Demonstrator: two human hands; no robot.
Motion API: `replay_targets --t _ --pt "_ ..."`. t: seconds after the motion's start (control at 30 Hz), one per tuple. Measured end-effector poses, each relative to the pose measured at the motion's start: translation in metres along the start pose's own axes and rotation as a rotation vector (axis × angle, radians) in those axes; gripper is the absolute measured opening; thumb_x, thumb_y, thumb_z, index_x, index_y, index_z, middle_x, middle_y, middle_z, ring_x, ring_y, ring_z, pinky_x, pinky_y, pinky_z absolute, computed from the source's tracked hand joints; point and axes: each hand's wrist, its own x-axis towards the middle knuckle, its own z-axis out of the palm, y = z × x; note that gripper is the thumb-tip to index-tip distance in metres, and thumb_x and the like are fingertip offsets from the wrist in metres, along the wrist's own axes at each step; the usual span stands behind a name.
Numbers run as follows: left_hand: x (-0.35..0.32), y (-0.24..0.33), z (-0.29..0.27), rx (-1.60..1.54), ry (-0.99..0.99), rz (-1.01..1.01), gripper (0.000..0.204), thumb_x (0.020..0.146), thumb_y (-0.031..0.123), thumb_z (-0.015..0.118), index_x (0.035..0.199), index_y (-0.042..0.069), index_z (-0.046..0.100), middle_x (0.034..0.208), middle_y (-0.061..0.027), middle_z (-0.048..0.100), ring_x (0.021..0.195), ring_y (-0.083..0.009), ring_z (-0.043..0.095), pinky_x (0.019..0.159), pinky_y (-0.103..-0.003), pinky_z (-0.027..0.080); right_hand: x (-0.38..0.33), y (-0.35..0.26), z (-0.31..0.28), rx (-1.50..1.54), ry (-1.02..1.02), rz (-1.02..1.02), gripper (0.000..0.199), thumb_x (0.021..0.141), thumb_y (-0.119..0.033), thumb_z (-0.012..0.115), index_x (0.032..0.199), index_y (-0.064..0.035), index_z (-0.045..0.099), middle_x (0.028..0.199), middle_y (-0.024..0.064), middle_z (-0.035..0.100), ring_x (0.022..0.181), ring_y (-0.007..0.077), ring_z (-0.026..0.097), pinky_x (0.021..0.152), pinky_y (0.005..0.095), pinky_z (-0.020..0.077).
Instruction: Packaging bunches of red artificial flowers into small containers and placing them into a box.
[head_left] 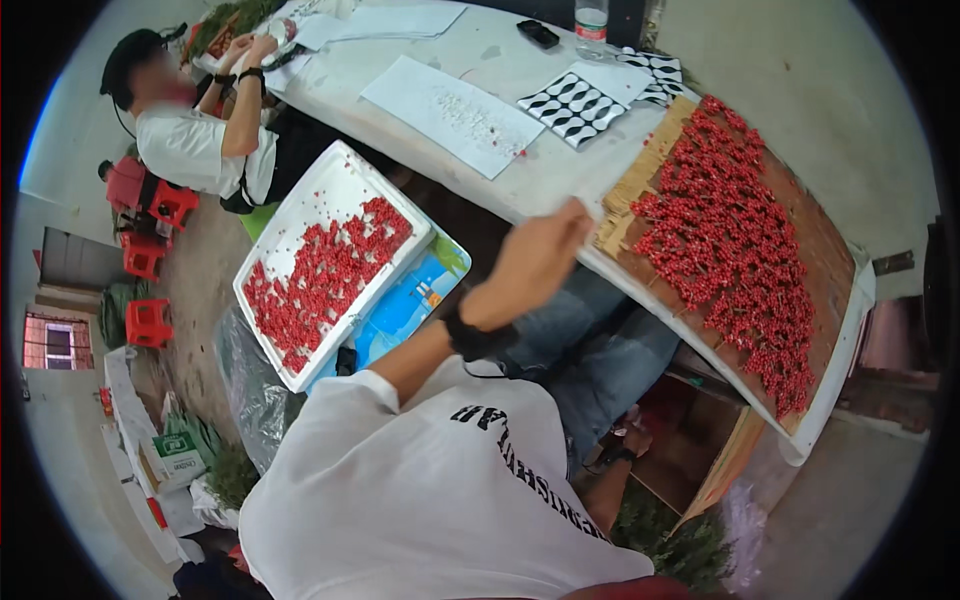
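Observation:
My left hand (535, 262), a black strap on its wrist, reaches up to the near edge of the white table (560, 165). Its fingers curl on the corner of a brown cardboard sheet (815, 250) lying there. Spread over the cardboard is a thick layer of small red berries (730, 245). My right hand (632, 438) is low under the table by my jeans, mostly hidden, and its fingers cannot be made out. My white T-shirt fills the lower middle.
A white foam tray (325, 195) with red berries rests on a blue box left of my arm. On the table lie white paper (450, 115), black-and-white patterned sheets (575, 105), a phone (538, 33) and a bottle (592, 25). Another person (200, 140) sits far left. Red stools (150, 322).

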Motion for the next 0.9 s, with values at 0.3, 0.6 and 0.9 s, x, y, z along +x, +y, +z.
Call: replay_targets --t 0.3,0.6,0.9 --pt "-0.006 -0.073 -0.072 -0.255 0.234 -0.153 0.030 0.091 0.020 0.081 0.078 -0.001 0.064 0.066 -0.0025 0.061 0.061 -0.0077 0.047 0.058 -0.030 0.041 -0.039 -0.006 0.004 -0.370 0.113 -0.689 0.056 0.078 -0.028 0.077 0.129 -0.0073 0.066 0.104 0.0151 0.076 0.082 0.0344 0.071 0.072 0.0499 0.0552" --pt "-0.011 -0.095 -0.084 -0.125 -0.108 -0.122 0.043 0.104 0.026 0.066 0.069 0.003 0.057 0.059 -0.0006 0.055 0.055 -0.0062 0.046 0.053 -0.025 0.030 -0.076 -0.089 0.006 -0.002 -0.015 0.068 0.065 0.083 -0.050 0.077 0.131 -0.0102 0.059 0.129 0.0247 0.063 0.125 0.0448 0.059 0.103 0.0508 0.0511" --pt "-0.003 -0.024 -0.037 -0.216 -0.434 0.018 0.014 0.095 0.008 0.072 0.107 0.000 0.072 0.094 -0.0058 0.073 0.073 -0.0098 0.065 0.061 -0.023 0.048 -0.066 -0.098 -0.018 -0.034 -0.162 0.105 0.096 0.061 -0.027 0.097 0.143 -0.0080 0.049 0.138 0.0276 0.054 0.128 0.0436 0.058 0.103 0.0485 0.0533"
